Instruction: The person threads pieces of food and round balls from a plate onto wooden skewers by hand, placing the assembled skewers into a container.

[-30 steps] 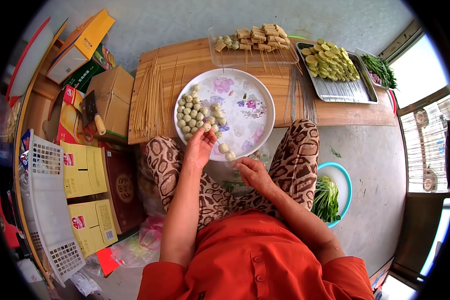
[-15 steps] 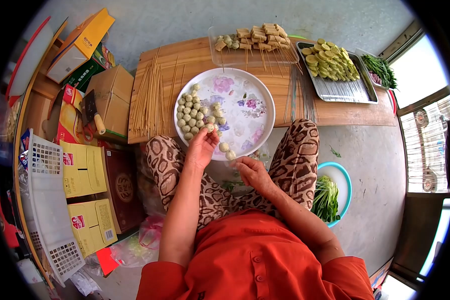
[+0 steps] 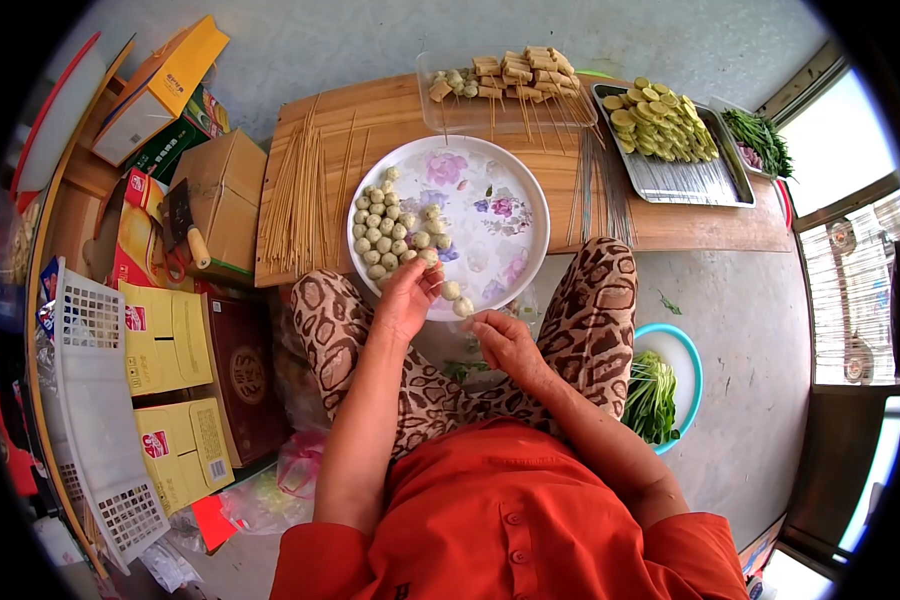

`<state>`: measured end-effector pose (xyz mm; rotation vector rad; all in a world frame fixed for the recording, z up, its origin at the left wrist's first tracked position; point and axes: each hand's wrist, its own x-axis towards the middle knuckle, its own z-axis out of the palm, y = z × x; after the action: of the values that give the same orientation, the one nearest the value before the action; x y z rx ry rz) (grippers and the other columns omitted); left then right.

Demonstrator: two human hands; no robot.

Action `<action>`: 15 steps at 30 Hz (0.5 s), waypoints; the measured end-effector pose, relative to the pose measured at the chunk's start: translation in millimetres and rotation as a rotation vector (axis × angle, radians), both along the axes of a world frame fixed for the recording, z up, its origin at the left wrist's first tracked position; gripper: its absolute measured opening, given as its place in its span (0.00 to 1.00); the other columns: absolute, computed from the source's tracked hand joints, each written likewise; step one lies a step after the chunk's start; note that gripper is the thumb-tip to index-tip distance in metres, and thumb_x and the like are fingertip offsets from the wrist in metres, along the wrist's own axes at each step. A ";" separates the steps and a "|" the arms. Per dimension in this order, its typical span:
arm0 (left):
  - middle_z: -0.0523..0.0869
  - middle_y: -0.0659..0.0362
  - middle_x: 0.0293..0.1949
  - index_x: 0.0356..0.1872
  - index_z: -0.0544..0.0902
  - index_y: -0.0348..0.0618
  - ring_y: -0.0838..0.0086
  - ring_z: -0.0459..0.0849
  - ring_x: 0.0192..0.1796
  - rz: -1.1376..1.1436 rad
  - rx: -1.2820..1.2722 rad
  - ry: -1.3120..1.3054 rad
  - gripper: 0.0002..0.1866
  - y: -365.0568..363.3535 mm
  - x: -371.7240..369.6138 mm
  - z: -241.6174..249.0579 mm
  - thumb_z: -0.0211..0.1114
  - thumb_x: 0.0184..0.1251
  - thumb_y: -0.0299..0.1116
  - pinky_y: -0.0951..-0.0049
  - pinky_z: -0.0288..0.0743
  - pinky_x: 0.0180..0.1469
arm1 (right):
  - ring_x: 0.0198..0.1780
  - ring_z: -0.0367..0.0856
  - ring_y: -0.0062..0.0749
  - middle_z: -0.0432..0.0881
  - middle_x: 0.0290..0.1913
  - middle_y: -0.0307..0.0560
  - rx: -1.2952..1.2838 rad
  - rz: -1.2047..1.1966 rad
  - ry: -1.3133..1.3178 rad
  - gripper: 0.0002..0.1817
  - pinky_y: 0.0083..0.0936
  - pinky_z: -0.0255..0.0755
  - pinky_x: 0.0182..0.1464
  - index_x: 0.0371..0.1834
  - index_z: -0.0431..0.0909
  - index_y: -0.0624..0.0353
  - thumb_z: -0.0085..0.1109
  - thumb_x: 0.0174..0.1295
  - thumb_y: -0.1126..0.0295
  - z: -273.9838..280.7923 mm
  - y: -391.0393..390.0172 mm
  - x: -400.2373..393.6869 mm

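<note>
A white round tray with a flower print (image 3: 500, 165) bears many pale green-speckled balls (image 3: 375, 222), grouped on its left side. My left hand (image 3: 408, 300) pinches one meatball (image 3: 429, 256) between thumb and fingertips at the tray's near edge. Closed around the end of a skewer is my right hand (image 3: 507, 343); the stick itself is mostly hidden. Two threaded balls (image 3: 457, 298) sit along that skewer, just ahead of my right fingers and close to my left fingertips.
Bare bamboo skewers (image 3: 295, 200) lie on the wooden table (image 3: 390, 110). Behind the tray, a clear container (image 3: 432, 110) holds skewered rolls. Sliced green vegetables sit on a metal tray (image 3: 670, 180). A blue-rimmed basin (image 3: 692, 375) with greens stands right; a cleaver (image 3: 180, 215) and boxes are left.
My left hand, with its pinched ball, has shifted slightly right toward the skewer. The skewer and its two balls have barely moved in my right hand.
</note>
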<state>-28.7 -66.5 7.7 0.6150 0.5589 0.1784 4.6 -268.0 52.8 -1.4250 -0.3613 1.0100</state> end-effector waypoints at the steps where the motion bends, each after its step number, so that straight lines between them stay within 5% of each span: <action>1: 0.83 0.64 0.37 0.43 0.81 0.47 0.79 0.78 0.39 0.000 0.000 0.000 0.10 -2.4 -0.3 0.8 0.65 0.62 0.36 0.75 0.74 0.43 | 0.15 0.60 0.15 0.65 0.14 0.32 -0.002 -0.004 -0.013 0.12 0.16 0.57 0.19 0.44 0.76 0.62 0.45 0.70 0.66 0.7 0.1 0.2; 13: 0.83 0.63 0.40 0.48 0.81 0.44 0.78 0.79 0.37 -0.170 0.211 0.009 0.15 -5.5 -0.2 8.6 0.65 0.63 0.39 0.77 0.73 0.38 | 0.16 0.61 0.16 0.65 0.15 0.32 0.019 -0.104 0.036 0.12 0.17 0.55 0.19 0.44 0.76 0.62 0.45 0.70 0.67 -1.7 0.9 4.8; 15: 0.83 0.61 0.39 0.47 0.81 0.42 0.77 0.80 0.36 -0.069 0.575 0.153 0.15 1.6 -1.1 13.4 0.65 0.63 0.38 0.76 0.73 0.37 | 0.16 0.61 0.16 0.65 0.16 0.32 -0.002 -0.128 0.042 0.12 0.17 0.56 0.20 0.44 0.76 0.62 0.45 0.70 0.67 -2.3 0.2 5.6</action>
<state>-29.8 -64.9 21.1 1.2128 0.6359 0.2296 10.2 -267.9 50.5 -1.4083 -0.2356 0.9344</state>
